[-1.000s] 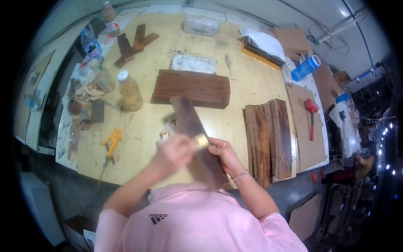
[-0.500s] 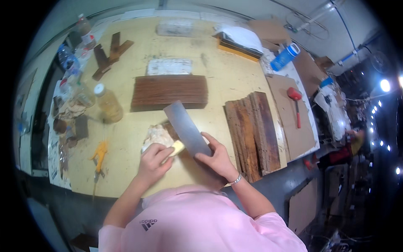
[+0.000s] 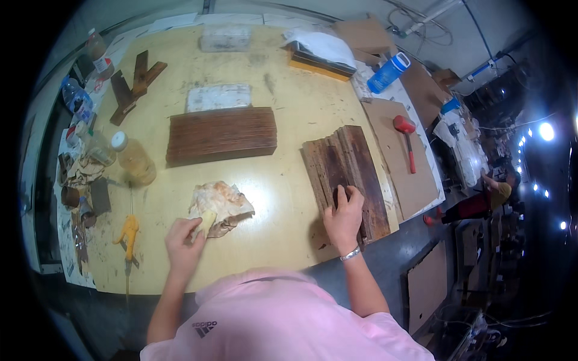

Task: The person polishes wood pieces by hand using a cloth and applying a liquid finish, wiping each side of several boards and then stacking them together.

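Note:
My left hand [image 3: 184, 240] pinches a small pale yellow block [image 3: 208, 221], perhaps a sponge, whose tip is against a crumpled, brown-stained whitish cloth [image 3: 218, 203] on the table. Farther right, my right hand [image 3: 345, 219] lies over a stack of dark, rough-edged wooden planks [image 3: 367, 157], its fingers curled onto one of them. Exactly where the fingertips grip is partly hidden. Beyond the cloth sits a neat pile of reddish-brown wooden boards [image 3: 223, 135].
A bottle of yellowish liquid [image 3: 137, 159] and an orange-yellow glue-gun-like tool [image 3: 128, 234] are at the left. A white-wrapped block [image 3: 218, 97] is behind the boards. At right, a red mallet [image 3: 406, 138] lies on cardboard [image 3: 391, 180], near a blue bottle [image 3: 388, 73].
The grey-brown board that my right hand held in the middle is no longer there; that hand has moved right onto the planks. My left hand has moved left and down with the yellow block.

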A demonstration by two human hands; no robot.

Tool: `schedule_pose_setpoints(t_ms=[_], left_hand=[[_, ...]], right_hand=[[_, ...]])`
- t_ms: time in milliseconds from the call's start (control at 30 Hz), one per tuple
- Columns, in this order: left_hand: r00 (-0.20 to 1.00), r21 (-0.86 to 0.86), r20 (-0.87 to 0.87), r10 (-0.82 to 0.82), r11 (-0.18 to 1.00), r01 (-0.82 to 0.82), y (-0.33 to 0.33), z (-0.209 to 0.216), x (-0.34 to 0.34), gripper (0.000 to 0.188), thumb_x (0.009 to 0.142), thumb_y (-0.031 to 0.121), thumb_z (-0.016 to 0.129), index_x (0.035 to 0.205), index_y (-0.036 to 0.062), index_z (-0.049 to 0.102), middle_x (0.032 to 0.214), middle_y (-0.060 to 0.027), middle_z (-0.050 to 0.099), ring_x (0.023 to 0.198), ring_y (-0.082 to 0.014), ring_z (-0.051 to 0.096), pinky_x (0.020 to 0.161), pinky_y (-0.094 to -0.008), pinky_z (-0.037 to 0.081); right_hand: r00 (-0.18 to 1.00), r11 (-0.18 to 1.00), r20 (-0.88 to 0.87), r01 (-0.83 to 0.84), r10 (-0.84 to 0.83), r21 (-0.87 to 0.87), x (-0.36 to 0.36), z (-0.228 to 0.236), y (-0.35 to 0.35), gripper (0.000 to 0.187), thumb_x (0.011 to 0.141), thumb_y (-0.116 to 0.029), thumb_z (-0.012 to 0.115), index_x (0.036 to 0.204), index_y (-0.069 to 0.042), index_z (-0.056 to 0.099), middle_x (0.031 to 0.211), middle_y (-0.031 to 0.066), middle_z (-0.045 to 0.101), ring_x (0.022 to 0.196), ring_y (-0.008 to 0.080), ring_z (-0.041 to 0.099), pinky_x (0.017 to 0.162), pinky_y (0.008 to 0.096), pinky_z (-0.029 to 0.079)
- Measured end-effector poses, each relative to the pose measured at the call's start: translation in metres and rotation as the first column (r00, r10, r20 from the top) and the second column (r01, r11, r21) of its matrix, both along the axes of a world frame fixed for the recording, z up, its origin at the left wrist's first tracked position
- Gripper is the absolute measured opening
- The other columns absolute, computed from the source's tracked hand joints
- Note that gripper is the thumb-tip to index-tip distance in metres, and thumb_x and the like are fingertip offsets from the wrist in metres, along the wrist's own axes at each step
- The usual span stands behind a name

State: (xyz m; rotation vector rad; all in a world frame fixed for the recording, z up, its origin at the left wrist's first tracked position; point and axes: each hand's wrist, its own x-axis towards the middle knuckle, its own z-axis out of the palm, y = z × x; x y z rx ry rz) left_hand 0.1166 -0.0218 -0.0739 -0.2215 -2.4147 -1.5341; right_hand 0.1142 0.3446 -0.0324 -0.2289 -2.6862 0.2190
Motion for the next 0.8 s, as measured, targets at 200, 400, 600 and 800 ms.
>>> schedule_pose_setpoints(t_ms=[200, 400, 600, 800], left_hand=[[0.993, 0.149, 0.111, -0.046, 0.988, 0.029, 0.002, 0.006, -0.001, 0.029, 0.079, -0.007, 0.068, 0.107, -0.0015, 0.068, 0.092, -0.0079, 0.060, 0.075, -0.0149, 0.055, 0.067, -0.0268, 0.047], [0.927, 0.476, 0.159, -0.339, 0.849, 0.228, 0.071, 0.006, -0.013, 0.031, 0.085, -0.004, 0.066, 0.116, -0.0016, 0.066, 0.101, -0.0068, 0.060, 0.086, -0.0133, 0.059, 0.075, -0.0255, 0.052], [0.917, 0.417, 0.341, -0.208, 0.908, 0.051, 0.062, -0.046, -0.050, 0.035, 0.087, -0.001, 0.064, 0.121, 0.0027, 0.065, 0.104, -0.0035, 0.062, 0.087, -0.0103, 0.059, 0.076, -0.0230, 0.051], [0.912, 0.538, 0.364, 0.190, 0.756, -0.372, -0.032, -0.047, -0.035, 0.030, 0.096, 0.002, 0.054, 0.125, -0.0046, 0.058, 0.107, -0.0080, 0.064, 0.090, -0.0130, 0.063, 0.080, -0.0258, 0.053]], right_hand=[[0.922, 0.913, -0.041, -0.388, 0.386, -0.128, -0.057, -0.014, -0.066, 0.037, 0.076, -0.004, 0.068, 0.113, -0.001, 0.064, 0.115, 0.0177, 0.058, 0.109, 0.0362, 0.054, 0.091, 0.0436, 0.049], [0.856, 0.849, -0.054, -0.517, 0.515, -0.109, -0.141, -0.068, -0.117, 0.038, 0.076, -0.004, 0.066, 0.114, -0.002, 0.061, 0.114, 0.0170, 0.057, 0.107, 0.0353, 0.055, 0.085, 0.0432, 0.051], [0.858, 0.858, 0.021, -0.513, 0.512, 0.036, -0.163, -0.079, -0.125, 0.034, 0.075, -0.009, 0.070, 0.107, -0.005, 0.059, 0.101, 0.0152, 0.054, 0.095, 0.0335, 0.053, 0.079, 0.0431, 0.050], [0.829, 0.826, 0.052, -0.559, 0.557, 0.069, -0.172, -0.068, -0.127, 0.036, 0.072, -0.014, 0.077, 0.103, -0.007, 0.060, 0.098, 0.0143, 0.053, 0.094, 0.0333, 0.053, 0.079, 0.0427, 0.048]])
